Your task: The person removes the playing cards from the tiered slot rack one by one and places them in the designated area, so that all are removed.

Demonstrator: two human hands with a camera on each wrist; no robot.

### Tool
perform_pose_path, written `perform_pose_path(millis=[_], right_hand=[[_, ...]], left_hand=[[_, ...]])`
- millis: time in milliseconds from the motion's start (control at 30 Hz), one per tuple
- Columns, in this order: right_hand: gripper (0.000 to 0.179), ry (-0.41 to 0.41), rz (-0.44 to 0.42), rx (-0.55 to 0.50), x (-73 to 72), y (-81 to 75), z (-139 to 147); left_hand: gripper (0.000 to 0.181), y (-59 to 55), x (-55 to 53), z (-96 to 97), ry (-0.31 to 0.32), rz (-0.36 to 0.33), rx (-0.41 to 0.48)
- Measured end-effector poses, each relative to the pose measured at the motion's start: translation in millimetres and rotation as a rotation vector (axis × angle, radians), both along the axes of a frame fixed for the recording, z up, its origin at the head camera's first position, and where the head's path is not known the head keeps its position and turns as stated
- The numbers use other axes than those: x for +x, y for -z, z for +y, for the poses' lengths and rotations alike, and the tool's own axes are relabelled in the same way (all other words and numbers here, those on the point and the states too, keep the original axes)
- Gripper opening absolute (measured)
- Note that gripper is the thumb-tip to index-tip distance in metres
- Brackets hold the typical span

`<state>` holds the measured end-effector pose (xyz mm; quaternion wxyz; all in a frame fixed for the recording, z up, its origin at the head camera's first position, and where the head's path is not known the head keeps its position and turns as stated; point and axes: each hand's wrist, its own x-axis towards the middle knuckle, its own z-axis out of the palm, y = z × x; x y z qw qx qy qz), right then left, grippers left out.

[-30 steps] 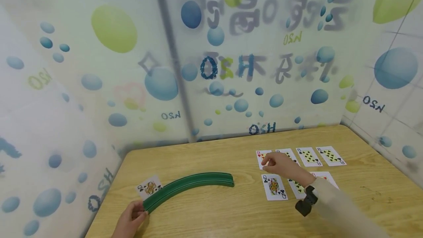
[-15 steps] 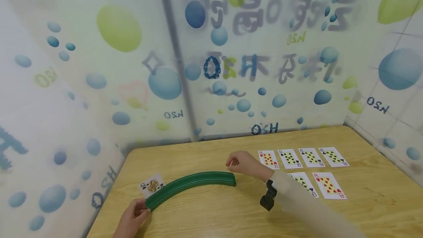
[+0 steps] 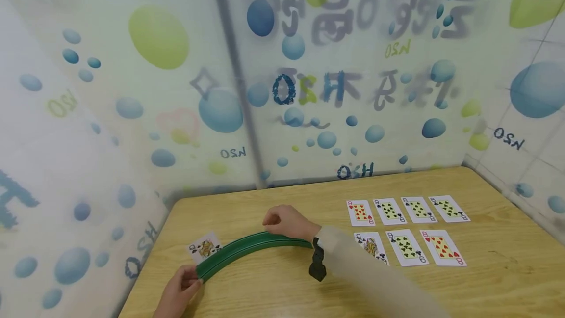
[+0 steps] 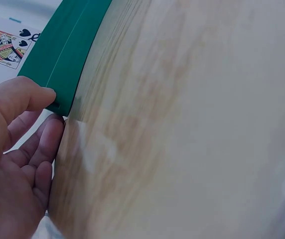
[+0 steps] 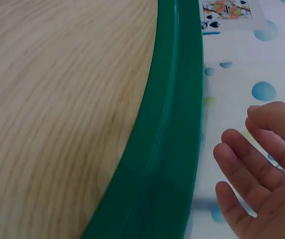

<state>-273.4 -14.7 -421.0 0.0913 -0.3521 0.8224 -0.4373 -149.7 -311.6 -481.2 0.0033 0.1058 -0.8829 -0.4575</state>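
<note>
A curved green playing card holder [image 3: 229, 250] lies across the left half of the table. My left hand [image 3: 178, 291] pinches its near left end; in the left wrist view the thumb [image 4: 38, 95] presses on the green surface. A face card of spades [image 3: 207, 246] stands at the holder's left part, its lower edge hidden by the holder. My right hand [image 3: 291, 222] is over the holder's right half with loosely curled fingers. The right wrist view shows that hand [image 5: 262, 174] holding nothing, beside the holder's outer edge.
Playing cards lie face up in two rows on the table's right side, such as a nine of hearts [image 3: 361, 213] at the back and an eight of hearts [image 3: 443, 248] in front. My right sleeve partly covers the queen of clubs [image 3: 370, 243]. A printed curtain [image 3: 300, 151] hangs behind the table.
My right hand has moved left from above the laid-out cards to over the green card holder, leaving the cards there in place. The left hand keeps its grip on the holder's end.
</note>
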Motion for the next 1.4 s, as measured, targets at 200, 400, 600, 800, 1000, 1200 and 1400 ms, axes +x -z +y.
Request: perform_pose_path(millis=[200, 400, 600, 800, 1000, 1200, 1400], right_hand=[[0.008, -0.029, 0.011, -0.006, 6.1, 2.3, -34], [0.011, -0.067, 0.047, 0.011, 12.5, 0.5, -65], [0.014, -0.051, 0.065, 0.037, 17.1, 1.2, -87], [0.021, -0.014, 0.028, 0.064, 22.4, 4.0, -101], [0.023, 0.025, 0.006, 0.098, 26.4, 9.3, -110], [0.020, 0.039, 0.036, 0.127, 28.4, 11.3, -113], [0.016, 0.061, 0.105, 0.148, 30.0, 11.4, -115]], left_hand=[[0.030, -0.1, 0.2, 1.0, -0.003, 0.005, -0.005], [0.030, -0.5, 1.3, 1.7, -0.011, 0.003, -0.003], [0.030, -0.1, 1.7, 2.7, -0.007, 0.010, 0.002], [0.029, 1.7, 0.3, 3.6, -0.002, 0.018, 0.000], [0.028, 2.2, 0.7, 3.6, 0.002, 0.029, 0.004], [0.027, 0.7, 1.2, 4.0, -0.007, 0.027, 0.009], [0.026, 1.3, 0.2, 2.5, -0.015, 0.028, 0.008]])
